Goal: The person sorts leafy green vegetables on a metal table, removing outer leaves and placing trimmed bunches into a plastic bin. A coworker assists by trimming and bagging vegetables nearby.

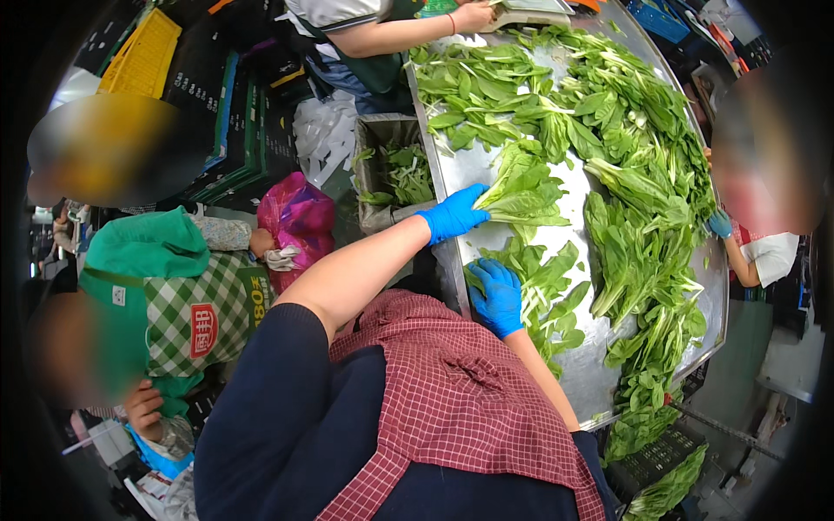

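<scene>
My left hand, in a blue glove, grips the pale stem end of a bunch of leafy greens; its leaves spread away over the metal table. Below it, my right hand, gloved alike, rests with bent fingers at the table's near edge. It touches loose green leaves, and a bit of green shows by its fingertips. Whether those fingers are closed on a leaf is hidden. Further across lies a long heap of the same greens, some with their white stems showing.
A lined bin with leaf scraps stands against the table edge. Beside it is a pink plastic bag, near a person in a green checked apron. Co-workers stand at the far end, by a scale, and across the table. Black crates hold more greens.
</scene>
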Demonstrator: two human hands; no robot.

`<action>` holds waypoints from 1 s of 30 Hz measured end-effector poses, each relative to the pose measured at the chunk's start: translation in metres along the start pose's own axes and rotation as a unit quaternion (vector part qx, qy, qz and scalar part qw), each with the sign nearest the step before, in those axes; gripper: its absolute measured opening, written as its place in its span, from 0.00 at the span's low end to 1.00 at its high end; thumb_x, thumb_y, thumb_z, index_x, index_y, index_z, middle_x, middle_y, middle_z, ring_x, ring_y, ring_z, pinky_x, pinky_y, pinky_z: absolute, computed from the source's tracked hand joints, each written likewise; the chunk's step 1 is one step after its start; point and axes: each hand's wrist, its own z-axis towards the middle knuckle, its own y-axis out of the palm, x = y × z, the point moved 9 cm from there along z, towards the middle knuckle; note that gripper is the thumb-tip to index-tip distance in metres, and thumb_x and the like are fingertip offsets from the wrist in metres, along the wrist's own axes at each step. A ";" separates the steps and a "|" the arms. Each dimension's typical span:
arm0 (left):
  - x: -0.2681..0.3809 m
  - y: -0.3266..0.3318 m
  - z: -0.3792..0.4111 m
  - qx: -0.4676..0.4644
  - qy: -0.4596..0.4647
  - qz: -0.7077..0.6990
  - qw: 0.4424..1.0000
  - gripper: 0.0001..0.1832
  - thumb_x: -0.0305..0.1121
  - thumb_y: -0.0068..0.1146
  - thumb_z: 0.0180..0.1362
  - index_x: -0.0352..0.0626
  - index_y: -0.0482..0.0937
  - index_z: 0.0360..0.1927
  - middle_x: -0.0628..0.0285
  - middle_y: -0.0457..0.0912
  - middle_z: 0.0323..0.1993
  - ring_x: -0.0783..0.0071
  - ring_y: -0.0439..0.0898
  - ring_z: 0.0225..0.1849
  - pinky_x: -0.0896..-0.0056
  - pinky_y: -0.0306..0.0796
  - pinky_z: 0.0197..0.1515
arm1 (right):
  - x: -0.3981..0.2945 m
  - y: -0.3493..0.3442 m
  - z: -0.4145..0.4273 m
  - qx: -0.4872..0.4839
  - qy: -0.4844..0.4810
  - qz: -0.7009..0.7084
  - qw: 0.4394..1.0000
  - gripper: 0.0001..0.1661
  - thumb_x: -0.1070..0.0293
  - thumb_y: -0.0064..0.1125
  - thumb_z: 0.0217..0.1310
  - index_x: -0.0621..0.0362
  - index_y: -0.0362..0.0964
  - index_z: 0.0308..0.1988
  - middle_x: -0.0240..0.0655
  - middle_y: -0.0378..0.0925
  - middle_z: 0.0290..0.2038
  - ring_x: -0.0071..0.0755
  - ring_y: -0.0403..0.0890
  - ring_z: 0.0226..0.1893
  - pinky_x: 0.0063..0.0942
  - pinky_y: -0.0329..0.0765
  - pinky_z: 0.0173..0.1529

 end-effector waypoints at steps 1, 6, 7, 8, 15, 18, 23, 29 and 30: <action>-0.002 0.003 0.004 -0.005 -0.003 -0.004 1.000 0.27 0.31 0.56 0.58 0.39 0.65 0.61 0.59 0.77 0.41 0.77 0.75 0.37 0.72 0.72 0.42 | 0.001 0.000 -0.001 0.006 0.002 0.000 1.000 0.23 0.63 0.59 0.51 0.49 0.74 0.50 0.38 0.72 0.53 0.46 0.69 0.56 0.45 0.62 0.60; -0.014 0.014 0.016 -0.042 -0.025 -0.044 0.998 0.29 0.34 0.57 0.57 0.40 0.65 0.62 0.60 0.77 0.43 0.77 0.75 0.38 0.73 0.72 0.43 | 0.014 0.000 -0.013 0.011 0.029 -0.007 0.999 0.23 0.63 0.59 0.51 0.51 0.73 0.50 0.39 0.72 0.53 0.47 0.70 0.56 0.42 0.65 0.58; -0.012 0.015 0.019 -0.048 -0.020 -0.053 0.997 0.29 0.34 0.57 0.57 0.40 0.64 0.62 0.61 0.77 0.43 0.77 0.75 0.39 0.73 0.72 0.43 | 0.015 -0.003 -0.015 0.012 0.037 -0.009 0.999 0.23 0.63 0.60 0.51 0.51 0.73 0.50 0.39 0.72 0.53 0.48 0.70 0.56 0.42 0.65 0.58; -0.010 0.017 0.019 -0.066 -0.034 -0.047 0.996 0.29 0.34 0.57 0.57 0.41 0.65 0.62 0.61 0.77 0.44 0.77 0.74 0.39 0.74 0.72 0.44 | 0.015 -0.006 -0.018 0.013 0.045 -0.012 0.999 0.23 0.63 0.60 0.50 0.51 0.73 0.50 0.39 0.72 0.53 0.48 0.70 0.56 0.42 0.65 0.58; -0.053 0.012 0.041 -0.039 -0.024 0.095 0.994 0.29 0.33 0.57 0.55 0.39 0.65 0.61 0.57 0.77 0.46 0.73 0.75 0.43 0.70 0.71 0.47 | 0.023 -0.009 -0.030 0.012 0.083 -0.015 0.996 0.25 0.61 0.61 0.51 0.51 0.73 0.51 0.41 0.72 0.53 0.48 0.71 0.54 0.42 0.66 0.56; -0.057 0.007 0.046 -0.020 0.005 0.058 0.998 0.28 0.32 0.57 0.55 0.39 0.66 0.60 0.57 0.78 0.45 0.73 0.76 0.42 0.71 0.72 0.46 | 0.018 -0.023 -0.016 0.024 0.103 -0.007 0.994 0.25 0.61 0.61 0.51 0.52 0.73 0.51 0.42 0.73 0.52 0.50 0.72 0.51 0.42 0.66 0.56; -0.008 0.014 0.039 -0.042 -0.016 -0.075 0.996 0.25 0.31 0.56 0.58 0.39 0.67 0.59 0.61 0.78 0.38 0.79 0.76 0.33 0.75 0.74 0.37 | 0.041 -0.051 0.021 0.074 0.132 -0.050 0.987 0.25 0.62 0.59 0.51 0.53 0.72 0.52 0.44 0.72 0.52 0.52 0.70 0.52 0.43 0.65 0.58; -0.021 0.024 0.049 -0.054 -0.021 -0.023 0.998 0.27 0.31 0.56 0.58 0.40 0.65 0.61 0.62 0.78 0.40 0.79 0.76 0.34 0.75 0.73 0.38 | 0.085 -0.039 0.025 0.020 0.168 -0.090 0.981 0.27 0.61 0.58 0.52 0.55 0.71 0.53 0.44 0.71 0.55 0.50 0.69 0.56 0.43 0.64 0.60; -0.027 0.023 0.051 -0.052 -0.026 -0.010 0.998 0.27 0.31 0.56 0.58 0.40 0.66 0.61 0.62 0.78 0.41 0.79 0.77 0.34 0.75 0.73 0.38 | 0.084 -0.035 0.014 0.024 0.159 -0.093 0.983 0.27 0.61 0.58 0.52 0.55 0.71 0.53 0.43 0.70 0.55 0.50 0.69 0.56 0.43 0.64 0.60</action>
